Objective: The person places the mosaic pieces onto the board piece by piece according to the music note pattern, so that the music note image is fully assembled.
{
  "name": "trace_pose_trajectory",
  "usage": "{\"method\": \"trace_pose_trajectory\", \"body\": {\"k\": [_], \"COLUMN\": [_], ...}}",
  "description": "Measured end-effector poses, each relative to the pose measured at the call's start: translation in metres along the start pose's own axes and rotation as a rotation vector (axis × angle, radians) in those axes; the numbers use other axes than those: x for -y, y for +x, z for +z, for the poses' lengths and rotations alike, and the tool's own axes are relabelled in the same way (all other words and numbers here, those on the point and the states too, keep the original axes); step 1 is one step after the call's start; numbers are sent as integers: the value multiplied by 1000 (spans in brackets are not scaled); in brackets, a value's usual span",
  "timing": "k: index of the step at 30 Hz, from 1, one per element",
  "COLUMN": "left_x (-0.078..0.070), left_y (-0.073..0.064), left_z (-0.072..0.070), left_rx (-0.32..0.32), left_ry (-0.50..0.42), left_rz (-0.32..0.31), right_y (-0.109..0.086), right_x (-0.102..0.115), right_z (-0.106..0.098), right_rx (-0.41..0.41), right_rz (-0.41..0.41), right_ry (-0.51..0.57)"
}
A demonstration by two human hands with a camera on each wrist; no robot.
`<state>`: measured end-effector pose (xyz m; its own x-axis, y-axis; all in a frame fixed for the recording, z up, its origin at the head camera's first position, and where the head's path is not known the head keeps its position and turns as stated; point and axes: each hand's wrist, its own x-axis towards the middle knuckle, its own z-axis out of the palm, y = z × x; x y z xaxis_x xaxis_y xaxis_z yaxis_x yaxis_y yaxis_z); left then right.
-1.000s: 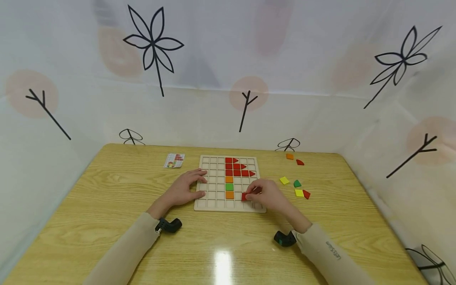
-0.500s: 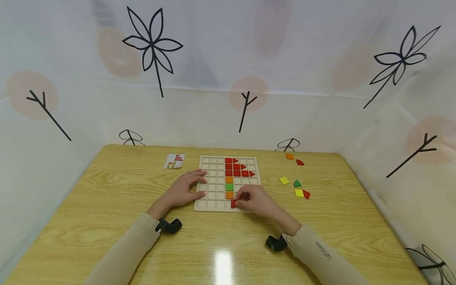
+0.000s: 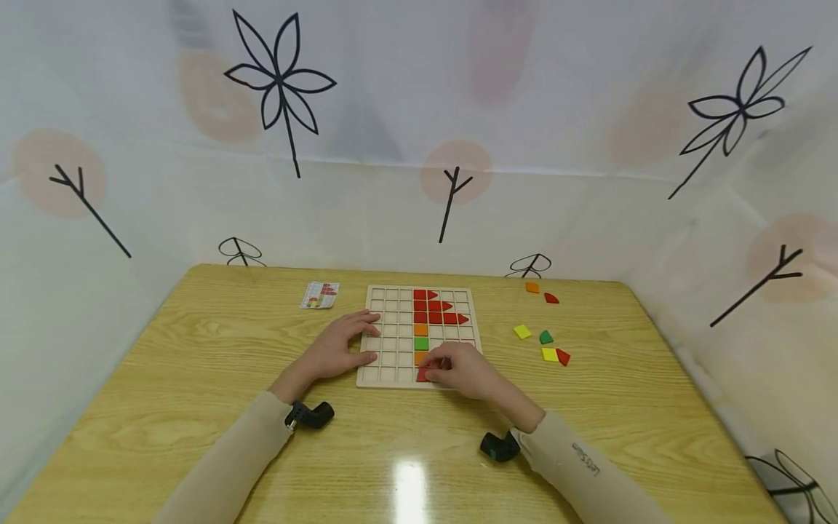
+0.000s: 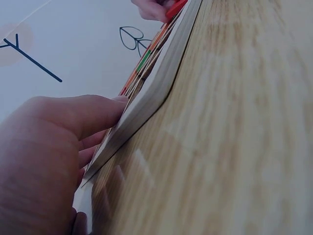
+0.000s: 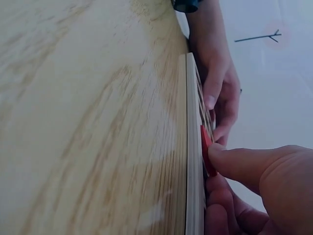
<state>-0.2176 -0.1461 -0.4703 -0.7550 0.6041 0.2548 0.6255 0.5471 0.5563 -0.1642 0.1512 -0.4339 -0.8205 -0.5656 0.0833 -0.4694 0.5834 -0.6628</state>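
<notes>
In the head view a pale wooden grid board lies mid-table. My right hand pinches a red tile between thumb and fingers, low over the board's front row. The right wrist view shows that tile tilted at the board's edge. Behind it run an orange tile, a green tile and another orange tile in one column. Rows of red tiles fill cells farther back. My left hand rests on the board's left edge, fingers spread; its thumb touches the rim.
Right of the board lie a yellow tile, a green piece, another yellow tile touching a red piece, and farther back an orange tile and a red piece. A printed pattern card lies back left.
My right hand has carried the red tile left and toward the front, to below the lower orange tile. The left hand and board have stayed put.
</notes>
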Motion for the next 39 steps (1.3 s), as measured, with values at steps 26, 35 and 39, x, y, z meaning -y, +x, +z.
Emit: {"method": "trace_pose_trajectory", "body": {"k": [26, 35, 39], "left_x": [2, 2, 0], "left_y": [0, 1, 1], "left_z": [1, 0, 0], "left_rx": [1, 1, 2], "left_ry": [-8, 3, 12], "left_rz": [-4, 1, 6], "right_y": [3, 4, 4], "right_x": [8, 9, 8], "right_z": [5, 5, 3], "right_rx": [15, 13, 14], "right_rz": [84, 91, 74], "right_ry": [-127, -134, -116]}}
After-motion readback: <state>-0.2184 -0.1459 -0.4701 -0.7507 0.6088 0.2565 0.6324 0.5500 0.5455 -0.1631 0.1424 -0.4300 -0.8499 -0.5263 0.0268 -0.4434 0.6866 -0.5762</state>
